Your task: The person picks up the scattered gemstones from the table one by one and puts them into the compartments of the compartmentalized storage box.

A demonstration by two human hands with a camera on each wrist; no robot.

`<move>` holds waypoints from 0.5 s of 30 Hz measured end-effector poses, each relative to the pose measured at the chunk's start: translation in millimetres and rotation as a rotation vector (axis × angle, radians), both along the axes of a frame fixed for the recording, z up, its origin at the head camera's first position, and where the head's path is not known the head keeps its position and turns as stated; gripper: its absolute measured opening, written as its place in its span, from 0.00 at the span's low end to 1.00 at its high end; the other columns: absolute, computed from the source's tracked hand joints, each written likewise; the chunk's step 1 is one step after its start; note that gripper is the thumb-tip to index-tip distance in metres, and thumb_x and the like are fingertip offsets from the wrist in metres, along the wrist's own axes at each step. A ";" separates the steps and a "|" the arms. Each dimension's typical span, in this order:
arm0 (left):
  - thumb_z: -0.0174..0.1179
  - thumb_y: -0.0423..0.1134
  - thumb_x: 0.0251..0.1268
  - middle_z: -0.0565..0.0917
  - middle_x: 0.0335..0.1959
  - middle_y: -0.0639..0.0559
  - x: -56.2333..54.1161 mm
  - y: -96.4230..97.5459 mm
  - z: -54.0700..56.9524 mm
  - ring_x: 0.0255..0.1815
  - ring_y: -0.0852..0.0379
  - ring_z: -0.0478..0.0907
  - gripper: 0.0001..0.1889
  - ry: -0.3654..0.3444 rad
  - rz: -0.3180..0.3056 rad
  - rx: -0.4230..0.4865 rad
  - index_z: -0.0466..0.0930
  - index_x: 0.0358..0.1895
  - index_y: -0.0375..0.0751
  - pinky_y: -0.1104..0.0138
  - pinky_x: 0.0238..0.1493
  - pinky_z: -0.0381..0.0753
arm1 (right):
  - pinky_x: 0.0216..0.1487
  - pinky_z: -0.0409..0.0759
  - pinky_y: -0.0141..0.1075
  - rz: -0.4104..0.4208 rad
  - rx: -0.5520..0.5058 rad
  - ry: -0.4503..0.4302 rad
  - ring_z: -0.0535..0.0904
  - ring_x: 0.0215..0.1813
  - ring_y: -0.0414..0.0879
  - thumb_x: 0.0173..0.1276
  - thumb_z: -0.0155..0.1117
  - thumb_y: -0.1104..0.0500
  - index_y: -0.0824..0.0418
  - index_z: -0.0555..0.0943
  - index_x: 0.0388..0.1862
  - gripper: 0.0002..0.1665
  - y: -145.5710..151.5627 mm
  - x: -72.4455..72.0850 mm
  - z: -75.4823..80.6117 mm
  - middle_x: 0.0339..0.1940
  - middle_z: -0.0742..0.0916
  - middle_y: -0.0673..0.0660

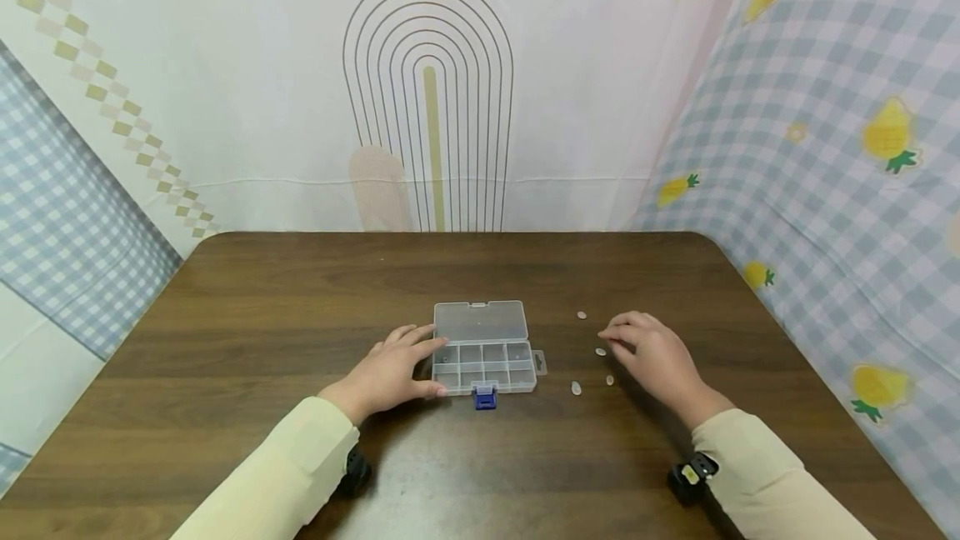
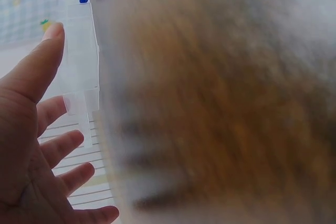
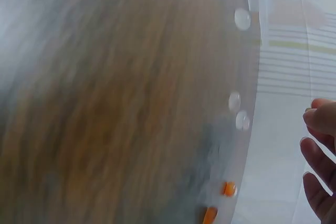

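Observation:
A clear plastic compartment box [image 1: 485,367] lies on the table with its lid [image 1: 480,322] folded back and a blue latch [image 1: 485,398] at the front. My left hand [image 1: 393,369] rests at its left end, thumb at the front corner and index finger near the hinge. In the left wrist view, the other fingers are spread apart. To the right of the box, my right hand [image 1: 654,361] hovers over small clear oval pieces [image 1: 576,388], thumb and index fingertips brought together. I see nothing between those fingertips. The right wrist view shows clear pieces [image 3: 242,19] and an orange piece [image 3: 229,188].
The brown wooden table [image 1: 225,357] has a patterned cloth [image 1: 600,90] hanging behind it and a checked cloth [image 1: 840,215] along the right. A hanging tab [image 1: 539,362] sticks out from the box's right end. A dark wrist camera [image 1: 686,480] sits under the right wrist.

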State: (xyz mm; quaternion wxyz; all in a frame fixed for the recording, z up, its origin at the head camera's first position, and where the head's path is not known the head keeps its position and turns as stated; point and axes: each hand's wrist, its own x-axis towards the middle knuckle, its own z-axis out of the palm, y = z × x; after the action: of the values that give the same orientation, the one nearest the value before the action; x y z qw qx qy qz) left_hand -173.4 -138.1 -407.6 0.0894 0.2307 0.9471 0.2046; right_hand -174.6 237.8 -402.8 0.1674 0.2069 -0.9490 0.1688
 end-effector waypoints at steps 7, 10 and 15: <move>0.65 0.58 0.57 0.60 0.75 0.45 -0.4 0.7 0.1 0.75 0.38 0.52 0.38 -0.001 0.004 -0.006 0.67 0.71 0.50 0.33 0.62 0.56 | 0.45 0.79 0.46 0.015 -0.004 -0.019 0.80 0.46 0.51 0.59 0.70 0.67 0.60 0.88 0.40 0.10 -16.7 -1.7 -0.3 0.43 0.85 0.54; 0.65 0.58 0.57 0.60 0.75 0.45 -0.5 0.6 -0.2 0.75 0.38 0.52 0.38 -0.004 0.005 -0.007 0.67 0.71 0.50 0.33 0.62 0.56 | 0.49 0.79 0.48 0.025 -0.009 -0.016 0.80 0.48 0.51 0.60 0.70 0.67 0.60 0.88 0.40 0.09 -23.9 -3.0 -0.1 0.43 0.85 0.55; 0.65 0.58 0.57 0.60 0.75 0.45 -0.9 0.2 -1.2 0.75 0.39 0.52 0.38 -0.008 0.010 -0.010 0.67 0.71 0.50 0.34 0.63 0.56 | 0.55 0.75 0.53 0.042 -0.006 -0.014 0.81 0.51 0.52 0.59 0.71 0.67 0.59 0.88 0.40 0.10 -35.3 -5.0 -0.2 0.45 0.85 0.55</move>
State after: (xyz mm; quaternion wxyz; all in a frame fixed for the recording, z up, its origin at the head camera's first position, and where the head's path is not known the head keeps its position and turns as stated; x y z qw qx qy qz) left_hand -174.3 -137.9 -408.8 0.0934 0.2246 0.9488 0.2013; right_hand -179.6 202.5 -403.0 0.1579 0.2249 -0.9451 0.1768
